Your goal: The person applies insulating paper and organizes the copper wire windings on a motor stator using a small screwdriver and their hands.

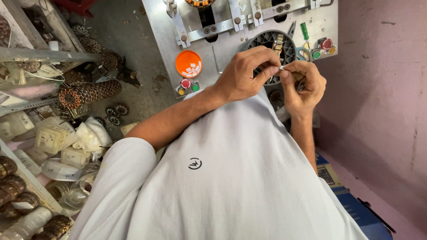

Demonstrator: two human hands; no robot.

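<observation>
Both hands meet in front of a round dark stator (271, 42) with slotted teeth, mounted on a grey metal machine plate (222, 31). My left hand (247, 73) pinches a small white strip (281, 68) between thumb and fingers. My right hand (303, 84) grips the other end of that strip, fingers curled. A stack of pale pieces (279, 43) sits in the stator's slots just above the fingers.
An orange lid (188, 63) with small white pieces lies on the plate, red and green buttons (189, 84) below it. A green-handled screwdriver (305, 33) and more buttons (326, 44) stand at right. Shelves of wound stators (89, 92) and bags fill the left; a pink wall rises at right.
</observation>
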